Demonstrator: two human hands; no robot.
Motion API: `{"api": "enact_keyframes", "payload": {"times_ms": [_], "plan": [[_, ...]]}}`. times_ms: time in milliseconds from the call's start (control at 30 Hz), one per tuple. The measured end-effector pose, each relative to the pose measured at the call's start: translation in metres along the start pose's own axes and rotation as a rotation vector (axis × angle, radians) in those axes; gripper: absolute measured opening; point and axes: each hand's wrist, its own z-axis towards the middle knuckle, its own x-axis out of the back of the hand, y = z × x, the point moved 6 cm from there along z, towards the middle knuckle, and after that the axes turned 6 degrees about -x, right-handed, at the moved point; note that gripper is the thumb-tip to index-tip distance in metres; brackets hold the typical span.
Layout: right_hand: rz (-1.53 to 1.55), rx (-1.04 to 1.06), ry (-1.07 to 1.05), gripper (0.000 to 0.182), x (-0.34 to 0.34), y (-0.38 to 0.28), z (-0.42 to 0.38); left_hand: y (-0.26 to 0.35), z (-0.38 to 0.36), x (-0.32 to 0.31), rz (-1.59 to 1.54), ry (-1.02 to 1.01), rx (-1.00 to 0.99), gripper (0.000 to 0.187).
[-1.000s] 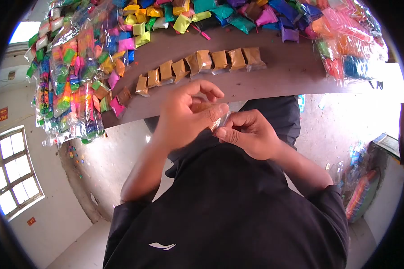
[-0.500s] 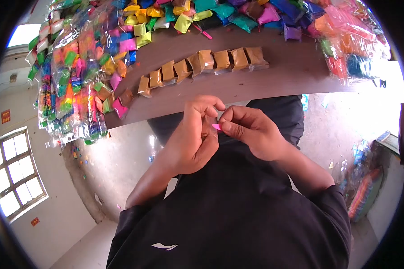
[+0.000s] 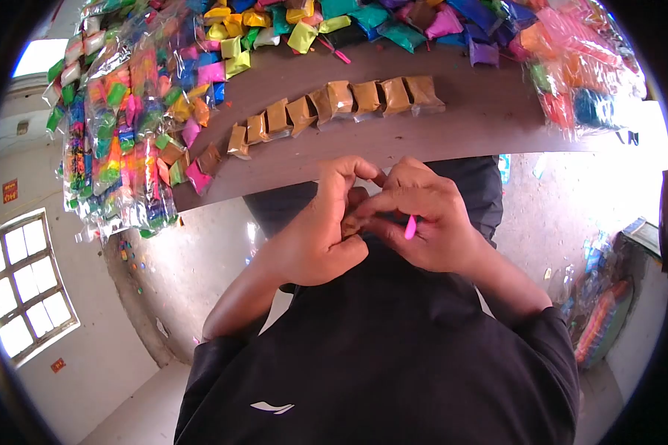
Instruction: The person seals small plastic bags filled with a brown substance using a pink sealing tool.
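Close together in front of my chest, both hands meet just off the table's near edge. My left hand (image 3: pixel 323 230) is curled round a small brown lump (image 3: pixel 351 223), mostly hidden by the fingers; it looks like modelling clay, though I cannot be sure. My right hand (image 3: pixel 434 219) has its fingertips against that lump. A thin pink plastic tool (image 3: pixel 410 227) is tucked in the right hand, its rounded end sticking out between the fingers. Beyond the hands, a slanting row of brown packets in clear wrap (image 3: pixel 338 97) lies on the dark table (image 3: pixel 490 111).
Bags of colourful small packets (image 3: pixel 119 148) are heaped at the table's left. More loose packets (image 3: pixel 382 30) line the far side. Clear bags of pink and orange packets (image 3: pixel 571 59) lie at the right. Another pink tool (image 3: pixel 336 52) rests near the far packets.
My right hand has shifted its hold: the pink tool has gone from its fingertips back into the hand, pointing down. Its fingers have moved left onto the brown lump in my left hand.
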Motion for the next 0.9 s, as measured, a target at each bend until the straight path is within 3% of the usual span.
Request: {"api": "enact_keyframes", "payload": {"times_ms": [33, 100, 133, 200, 300, 400, 500, 633, 700, 900], "plan": [[-0.002, 0.0, 0.002, 0.03, -0.001, -0.002, -0.001, -0.007, 0.0, 0.0, -0.088, 0.067, 0.049, 0.061], [0.093, -0.312, 0.102, 0.015, 0.0, 0.012, -0.003, -0.012, -0.001, 0.002, -0.175, 0.132, 0.097, 0.052], [0.092, -0.312, 0.106, 0.015, 0.002, 0.011, -0.002, -0.013, -0.003, 0.007, -0.111, 0.2, 0.129, 0.04], [0.174, -0.581, 0.092, 0.023, 0.004, 0.021, -0.005, -0.014, -0.006, 0.012, -0.047, 0.367, 0.155, 0.019], [-0.022, -0.516, 0.103, 0.031, 0.005, 0.012, -0.004, -0.007, -0.004, 0.011, -0.257, 0.381, 0.192, 0.022], [-0.063, -0.441, 0.116, 0.032, 0.011, 0.011, -0.008, -0.003, -0.005, 0.017, -0.222, 0.437, 0.244, 0.025], [-0.048, -0.459, 0.034, 0.019, 0.019, -0.001, -0.004, 0.002, -0.006, 0.018, -0.161, 0.464, 0.198, 0.026], [0.03, -0.392, 0.043, 0.014, 0.017, -0.005, -0.003, 0.005, -0.004, 0.017, -0.139, 0.486, 0.168, 0.026], [0.165, -0.483, 0.046, 0.01, 0.017, -0.006, -0.006, 0.008, -0.004, 0.018, -0.147, 0.515, 0.137, 0.026], [0.157, -0.394, 0.032, 0.014, 0.02, -0.007, -0.009, 0.01, -0.005, 0.021, -0.124, 0.531, 0.091, 0.026]]}}
